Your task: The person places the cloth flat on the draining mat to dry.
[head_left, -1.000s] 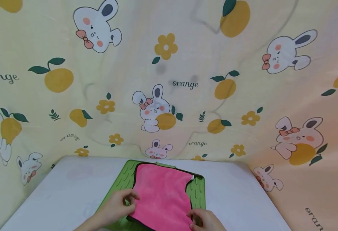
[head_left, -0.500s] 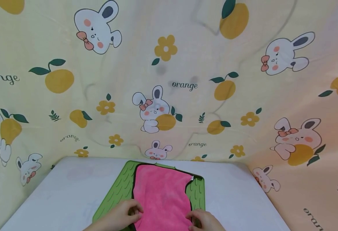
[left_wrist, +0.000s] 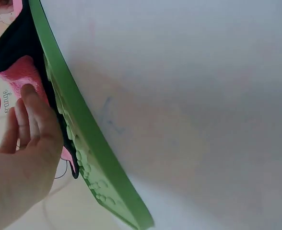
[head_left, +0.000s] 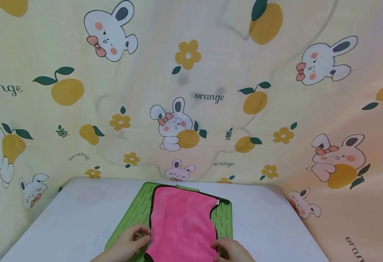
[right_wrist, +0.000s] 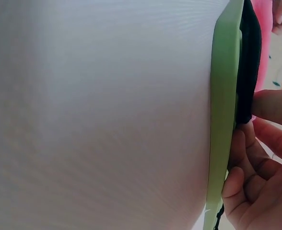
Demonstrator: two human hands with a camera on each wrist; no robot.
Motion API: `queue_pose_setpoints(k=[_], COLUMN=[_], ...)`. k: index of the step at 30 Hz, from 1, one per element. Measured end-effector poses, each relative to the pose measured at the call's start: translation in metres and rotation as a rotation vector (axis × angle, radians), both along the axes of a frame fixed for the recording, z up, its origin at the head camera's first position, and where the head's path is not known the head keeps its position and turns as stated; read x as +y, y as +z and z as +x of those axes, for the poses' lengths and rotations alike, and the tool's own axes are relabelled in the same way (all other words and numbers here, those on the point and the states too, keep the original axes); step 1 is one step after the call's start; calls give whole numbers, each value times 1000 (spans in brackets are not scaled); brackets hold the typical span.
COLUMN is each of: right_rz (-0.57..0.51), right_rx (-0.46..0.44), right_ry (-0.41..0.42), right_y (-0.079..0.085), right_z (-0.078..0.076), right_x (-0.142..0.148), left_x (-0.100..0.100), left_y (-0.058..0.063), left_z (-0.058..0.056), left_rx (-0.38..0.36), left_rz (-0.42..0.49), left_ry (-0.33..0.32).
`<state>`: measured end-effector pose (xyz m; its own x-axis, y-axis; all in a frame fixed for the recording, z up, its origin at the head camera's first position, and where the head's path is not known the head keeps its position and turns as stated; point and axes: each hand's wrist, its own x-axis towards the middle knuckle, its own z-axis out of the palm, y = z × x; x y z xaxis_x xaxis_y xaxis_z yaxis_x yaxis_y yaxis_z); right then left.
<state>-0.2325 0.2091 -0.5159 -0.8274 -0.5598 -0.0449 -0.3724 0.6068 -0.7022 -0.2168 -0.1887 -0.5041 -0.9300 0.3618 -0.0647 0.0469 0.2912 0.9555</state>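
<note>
A pink cloth [head_left: 183,222] with a dark border and a small white tag lies over a ribbed green mat [head_left: 139,211]. My left hand [head_left: 130,242] is at the cloth's left edge, its fingertips right by the border. In the left wrist view, the thumb stands apart from the fingers, and one fingertip overlaps the pink cloth [left_wrist: 21,72], whose dark border bulges up beside the hand. At the opposite edge, my right hand [head_left: 232,249] pinches the cloth's border between thumb and fingers. The right wrist view has that dark border [right_wrist: 250,62] just above the mat's rim.
The mat rests on a white table [head_left: 80,211], whose far edge meets a hanging curtain [head_left: 113,83] printed with rabbits, oranges and flowers. The curtain also hangs along both sides. Faint blue marks [left_wrist: 112,117] show on the tabletop left of the mat.
My left hand first moved right and nearer over the cloth, then drew back left to its edge, letting go of it. The right hand has stayed on the border.
</note>
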Motion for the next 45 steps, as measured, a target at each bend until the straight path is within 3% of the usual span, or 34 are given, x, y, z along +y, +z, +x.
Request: queue_pose_setpoints(k=[5, 9, 25, 32, 39, 45], right_rz=[-11, -13, -25, -43, -56, -41], right_rx=[7, 12, 4, 32, 8, 8], right_ry=[3, 0, 16, 31, 2, -8], right_y=[0, -1, -1, -2, -1, 0], right_z=[0, 0, 0, 1, 2, 3], right_x=[0, 0, 0, 2, 1, 0], left_x=[-3, 0, 19, 14, 6, -1], left_y=[-1, -4, -8, -5, 3, 0], left_z=[9, 10, 4, 4, 4, 5], left_rx=[-100, -130, -129, -114, -30, -43], left_rz=[-7, -14, 41, 119, 73, 128], left_ry=[-15, -35, 15, 47, 142, 145])
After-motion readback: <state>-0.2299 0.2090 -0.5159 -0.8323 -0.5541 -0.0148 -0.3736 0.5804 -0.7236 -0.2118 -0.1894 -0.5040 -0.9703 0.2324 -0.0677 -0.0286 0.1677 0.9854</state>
